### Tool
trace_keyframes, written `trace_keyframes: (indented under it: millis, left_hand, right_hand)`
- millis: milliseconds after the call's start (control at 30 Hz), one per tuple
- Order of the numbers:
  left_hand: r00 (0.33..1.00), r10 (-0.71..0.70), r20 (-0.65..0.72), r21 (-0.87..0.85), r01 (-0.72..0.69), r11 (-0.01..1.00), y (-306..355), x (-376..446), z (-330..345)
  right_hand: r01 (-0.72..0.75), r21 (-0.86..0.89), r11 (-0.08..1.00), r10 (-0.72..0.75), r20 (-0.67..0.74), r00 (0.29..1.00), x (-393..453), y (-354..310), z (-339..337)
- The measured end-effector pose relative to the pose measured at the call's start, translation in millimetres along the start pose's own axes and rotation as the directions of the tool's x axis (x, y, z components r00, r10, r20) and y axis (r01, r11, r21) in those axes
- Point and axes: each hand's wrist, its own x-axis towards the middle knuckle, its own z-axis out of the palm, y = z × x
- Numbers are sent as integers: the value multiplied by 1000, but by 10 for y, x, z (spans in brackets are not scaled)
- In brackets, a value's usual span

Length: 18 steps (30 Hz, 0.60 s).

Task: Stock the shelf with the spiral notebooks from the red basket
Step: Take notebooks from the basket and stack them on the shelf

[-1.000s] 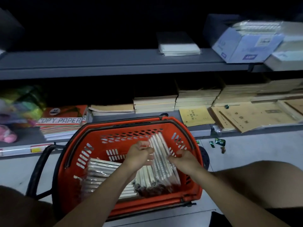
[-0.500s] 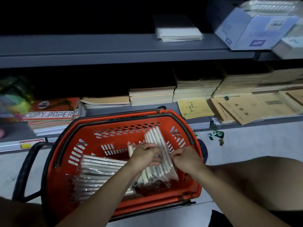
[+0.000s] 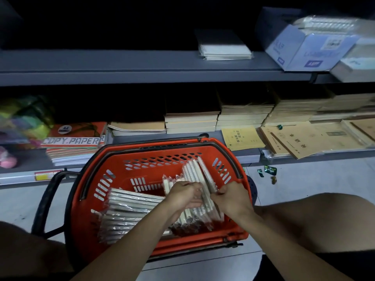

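Copy paper pack (image 3: 74, 141), tan booklets (image 3: 316, 138), blue box (image 3: 304, 51), poss. wrappers (image 3: 269, 170) on floor.

The red basket (image 3: 113, 191) with black handles holds white spiral notebooks (image 3: 129, 211); tan booklets (image 3: 241, 137) lie on the grey shelf (image 3: 121, 63).

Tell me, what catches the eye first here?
The red basket on the floor at the centre, packed with wrapped spiral notebooks. Both hands are inside it, the left hand and right hand gripping an upright bundle. Behind it, grey shelves hold stacked paper goods.
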Motion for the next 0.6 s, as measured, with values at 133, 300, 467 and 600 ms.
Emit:
trace_keyframes:
  millis: [133,300,467,600]
  left_hand:
    - [993,-8,118,-12,10,1000,154,-131,-2]
    - [975,145,165,-81,-133,988,582,-412,92]
    - [940,331,-80,-140,-339,930,760,-649,-42]
    - [911,406,-81,-419,-400,815,853,-871,-329]
  right_hand:
    - [108,-45,993,-114,-199,973,-148,-126,-213]
    - [372,-260,891,-442,-308,842,-513,-489,-493]
    - [646,-322,692,-719,-223,659,-791,-681,-671]
    - [589,8,808,-513,-483,709,-899,-679,-968]
